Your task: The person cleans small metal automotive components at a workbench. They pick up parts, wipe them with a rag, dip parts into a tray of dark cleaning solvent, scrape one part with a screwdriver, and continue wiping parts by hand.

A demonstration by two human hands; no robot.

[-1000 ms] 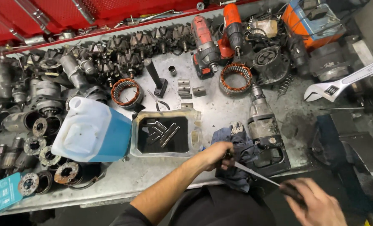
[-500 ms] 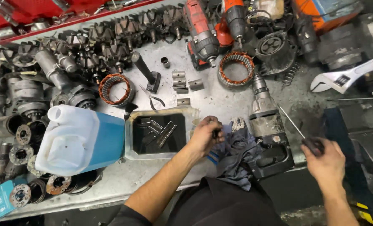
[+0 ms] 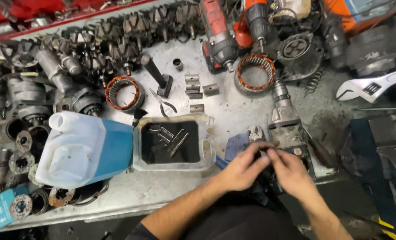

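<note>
- The left hand [image 3: 241,168] and the right hand [image 3: 290,171] meet at the near edge of the bench [image 3: 247,111], fingertips pressed together over a small part between them; the part is too hidden to name, and the grip of each hand looks closed on it.
- The pinched part sits right at the fingertips of both hands, so neither hand is nearer; its long axis cannot be told.
- Just beyond the fingertips, on the far side, stands a grey motor housing [image 3: 284,122], its long axis running near to far; the right hand is the closer one to it.
- A blue rag [image 3: 235,144] lies under and just left of the left fingertips, with small pliers [image 3: 255,132] resting by it.
- To the left, a shallow tray [image 3: 209,149] of dark fluid holds metal pins; a white and blue jug [image 3: 84,149] lies on its side touching the tray's left wall.
- Open bench shows between the tray and the motor housing on the far side; to the right, a large wrench [image 3: 371,86] lies well apart.
</note>
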